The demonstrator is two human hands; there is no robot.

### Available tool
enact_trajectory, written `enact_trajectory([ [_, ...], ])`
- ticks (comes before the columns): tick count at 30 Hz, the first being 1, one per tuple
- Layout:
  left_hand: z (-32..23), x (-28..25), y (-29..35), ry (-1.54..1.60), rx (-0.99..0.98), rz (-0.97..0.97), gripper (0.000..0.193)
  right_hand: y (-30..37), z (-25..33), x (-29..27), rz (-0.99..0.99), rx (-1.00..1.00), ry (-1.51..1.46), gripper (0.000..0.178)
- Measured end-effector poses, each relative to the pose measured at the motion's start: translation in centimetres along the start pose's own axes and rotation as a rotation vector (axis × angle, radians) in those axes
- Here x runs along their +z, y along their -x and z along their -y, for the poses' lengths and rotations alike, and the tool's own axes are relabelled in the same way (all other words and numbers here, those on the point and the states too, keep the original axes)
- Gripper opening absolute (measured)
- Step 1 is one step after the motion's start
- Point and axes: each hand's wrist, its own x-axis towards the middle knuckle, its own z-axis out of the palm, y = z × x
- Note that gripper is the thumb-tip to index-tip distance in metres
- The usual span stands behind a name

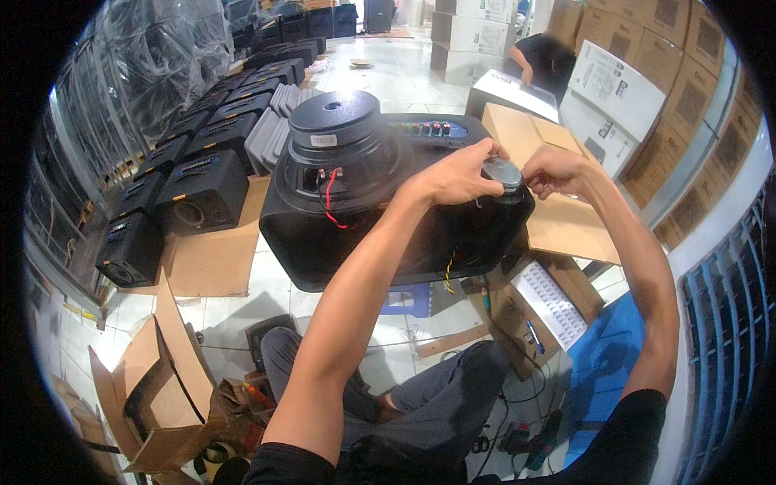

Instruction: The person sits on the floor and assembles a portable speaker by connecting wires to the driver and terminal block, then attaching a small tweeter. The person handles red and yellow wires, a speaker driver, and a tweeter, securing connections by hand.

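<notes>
A black speaker cabinet [311,250] lies in front of me, with a big woofer [335,120] resting magnet-up on its left part. A red wire [330,198] hangs from the woofer's terminals. At the cabinet's right end, my left hand [461,174] grips a small round speaker driver [503,171] with a grey metal back, thumb and fingers on its sides. My right hand [558,171] is closed in a pinch just right of the driver; what lies between its fingertips is too small to make out. A control panel with coloured knobs [428,129] shows behind my left hand.
Rows of black speaker cabinets [202,190] stand on the left floor. Cardboard [566,218] lies at the right, near a blue stool [602,356]. A power drill [541,440] and cables are on the floor. Another person [541,61] works behind a white box [517,93].
</notes>
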Motion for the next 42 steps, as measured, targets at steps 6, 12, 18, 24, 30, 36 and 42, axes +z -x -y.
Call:
enact_trajectory([
  [6, -0.1, 0.0, 0.1, 0.002, -0.006, -0.006, 0.058, -0.2, 0.2, 0.1, -0.057, 0.042, 0.052, 0.034],
  [12, -0.2, 0.0, 0.2, 0.005, 0.000, -0.009, 0.058, 0.2, 0.2, 0.7, -0.080, 0.032, 0.024, 0.031],
  [18, -0.1, -0.1, 0.1, -0.014, -0.001, -0.004, 0.058, 1.0, -0.6, 1.1, -0.140, -0.084, 0.041, 0.026],
  [24, -0.3, -0.1, 0.2, 0.004, -0.032, 0.005, 0.059, 0.9, -1.7, 0.5, -0.100, -0.198, 0.061, 0.023],
  [30, -0.5, -0.2, 0.2, 0.004, -0.045, 0.000, 0.059, 1.9, -1.8, 0.5, -0.255, -0.364, 0.241, 0.020],
  [36, -0.3, -0.1, 0.1, 0.003, -0.041, -0.004, 0.059, 2.6, -3.1, 2.2, -0.331, -0.432, 0.271, 0.020],
  [42, -0.2, -0.1, 0.2, -0.006, -0.036, -0.001, 0.061, 2.2, -3.3, 3.6, -0.443, -0.445, 0.217, 0.018],
])
